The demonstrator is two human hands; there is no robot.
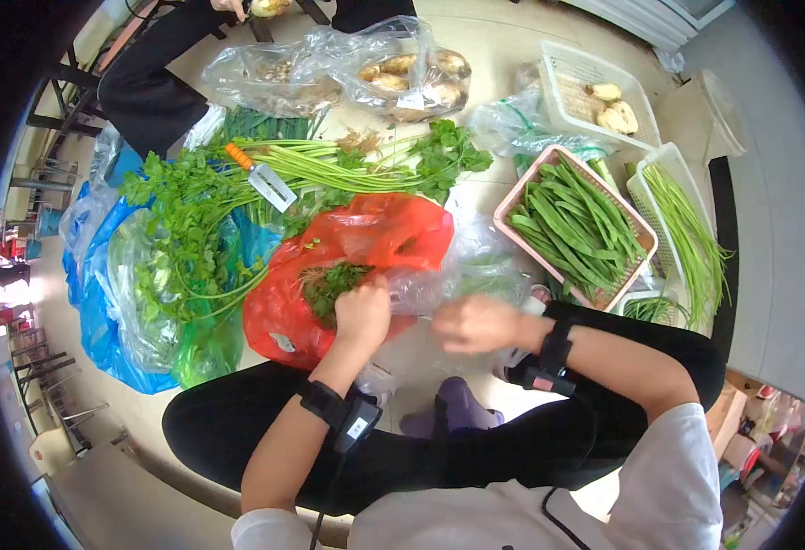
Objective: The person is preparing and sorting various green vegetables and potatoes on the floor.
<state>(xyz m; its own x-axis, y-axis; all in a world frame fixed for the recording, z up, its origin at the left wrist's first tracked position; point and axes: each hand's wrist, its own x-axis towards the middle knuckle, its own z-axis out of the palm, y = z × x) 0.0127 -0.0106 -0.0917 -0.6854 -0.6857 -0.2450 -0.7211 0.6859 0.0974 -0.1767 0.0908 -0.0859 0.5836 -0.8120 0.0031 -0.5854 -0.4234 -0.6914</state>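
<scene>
My left hand (pixel 363 313) is closed in a fist over the red plastic bag (pixel 379 229). Its thumb side meets the gathered edge of a clear plastic bag (pixel 419 291), which it appears to grip. Just left of that hand, leafy green herbs (pixel 329 289) show in the red bag's opening. My right hand (pixel 476 324) is curled and blurred by motion, beside the clear bag's near edge; what its fingers hold, if anything, cannot be made out. Behind the red bag lie long celery-like stalks (pixel 329 163) with leaves, and an orange-handled knife with a broad blade (pixel 272 186) on them.
To the right stand a pink basket (pixel 629 266) of flat green beans and white baskets (pixel 575 60) with roots and thin green stalks (pixel 682 229). Bags of root vegetables (pixel 407 78) lie at the back. Blue and green bags (pixel 127 339) sit left. Another person's hand (pixel 230 7) shows at top left.
</scene>
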